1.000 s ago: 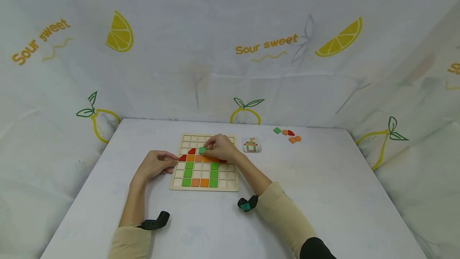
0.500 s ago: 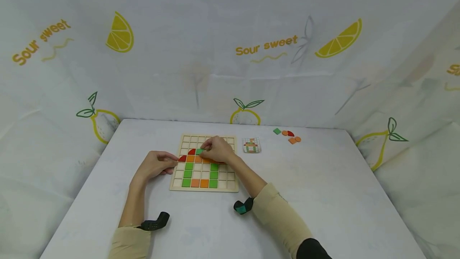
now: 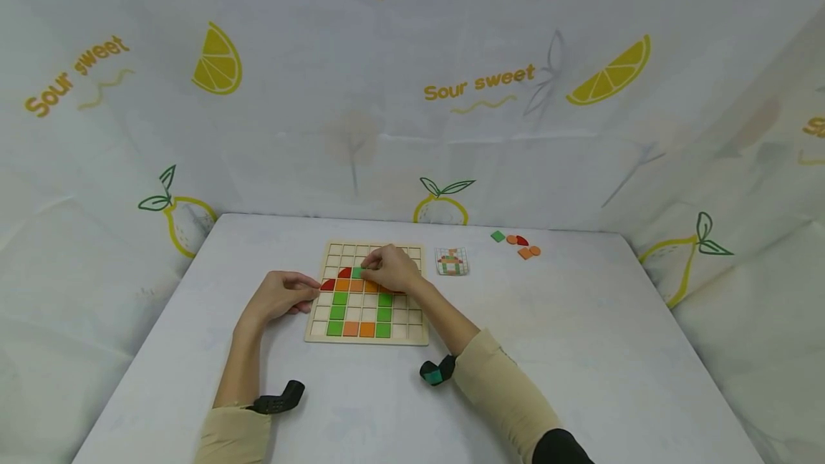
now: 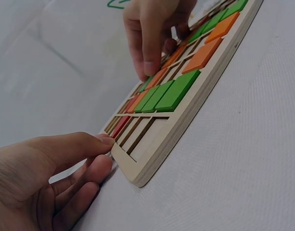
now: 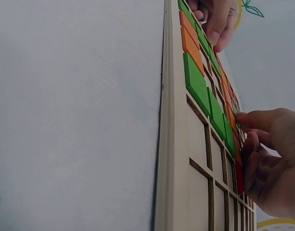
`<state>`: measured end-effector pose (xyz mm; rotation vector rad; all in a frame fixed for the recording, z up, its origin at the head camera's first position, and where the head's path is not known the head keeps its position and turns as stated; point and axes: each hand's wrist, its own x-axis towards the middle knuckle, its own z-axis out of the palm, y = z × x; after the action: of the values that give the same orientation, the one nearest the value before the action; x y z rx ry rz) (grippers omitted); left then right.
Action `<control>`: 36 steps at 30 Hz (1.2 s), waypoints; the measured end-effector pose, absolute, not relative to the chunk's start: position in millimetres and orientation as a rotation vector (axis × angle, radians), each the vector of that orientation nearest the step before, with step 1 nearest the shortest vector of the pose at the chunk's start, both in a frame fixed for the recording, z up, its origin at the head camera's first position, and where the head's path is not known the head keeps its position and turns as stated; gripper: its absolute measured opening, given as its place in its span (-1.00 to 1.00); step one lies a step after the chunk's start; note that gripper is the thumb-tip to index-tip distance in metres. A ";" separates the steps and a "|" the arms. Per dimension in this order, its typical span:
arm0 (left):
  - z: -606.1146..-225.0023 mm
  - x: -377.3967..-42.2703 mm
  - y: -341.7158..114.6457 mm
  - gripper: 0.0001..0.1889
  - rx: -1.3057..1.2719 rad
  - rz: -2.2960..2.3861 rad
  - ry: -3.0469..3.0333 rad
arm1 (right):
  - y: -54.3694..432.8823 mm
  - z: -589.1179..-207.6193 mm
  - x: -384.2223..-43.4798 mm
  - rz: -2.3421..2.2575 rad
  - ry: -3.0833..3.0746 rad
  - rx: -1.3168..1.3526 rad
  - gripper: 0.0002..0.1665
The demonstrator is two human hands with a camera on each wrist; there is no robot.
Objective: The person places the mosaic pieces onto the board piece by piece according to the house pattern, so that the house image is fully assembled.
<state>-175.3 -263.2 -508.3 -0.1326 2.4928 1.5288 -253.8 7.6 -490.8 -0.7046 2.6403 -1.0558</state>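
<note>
A wooden grid board (image 3: 367, 341) lies on the table with green and orange squares and red rounded pieces in its cells. At its left edge my left hand (image 3: 277, 293) grips the rim, thumb on top beside a red piece (image 3: 328, 284), other fingers curled at the side. My right hand (image 3: 393, 268) reaches over the upper middle, its fingertips pinching a green square tile (image 3: 357, 273) that sits at a cell right of another red piece (image 3: 344, 273). In the right wrist view the thumb and curled fingers of the right hand (image 5: 277, 149) partly cover the tiles.
A small picture card (image 3: 452, 261) lies right of the board. Farther right are loose pieces: a green square (image 3: 498, 236), a red piece (image 3: 523, 240), an orange square (image 3: 525, 253) and orange round ones (image 3: 536, 250). A printed cloth (image 3: 309, 113) hangs behind the table.
My right hand has moved slightly left and down, bringing the green tile from above the board to its cell beside the red piece. The left hand has stayed at the rim.
</note>
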 end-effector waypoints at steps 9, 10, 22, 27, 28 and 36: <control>-507.4 -174.2 -261.9 -0.69 -0.148 1.526 2.495 | 15.0 -485.1 -257.1 -1.103 2.651 -0.713 -0.79; -507.7 -174.1 -261.9 -0.69 -0.150 1.524 2.496 | 17.8 -483.9 -258.5 -1.122 2.649 -0.703 -0.78; -507.3 -174.4 -261.3 -0.69 -0.159 1.525 2.494 | 88.8 -471.5 -289.9 -1.337 2.699 -0.523 -0.72; -508.1 -174.9 -261.1 -0.69 -0.159 1.525 2.492 | 133.1 -472.2 -303.2 -1.428 2.703 -0.351 -0.66; -508.2 -175.1 -261.0 -0.69 -0.160 1.527 2.492 | 142.3 -473.0 -305.1 -1.445 2.695 -0.301 -0.63; -506.5 -173.9 -261.0 -0.67 -0.181 1.524 2.482 | 203.4 -488.0 -311.8 -1.483 2.761 0.067 -0.45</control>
<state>-173.9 -261.0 -506.5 -0.1807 2.4820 1.5239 -311.8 203.4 -488.0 0.0668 2.7606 -1.4827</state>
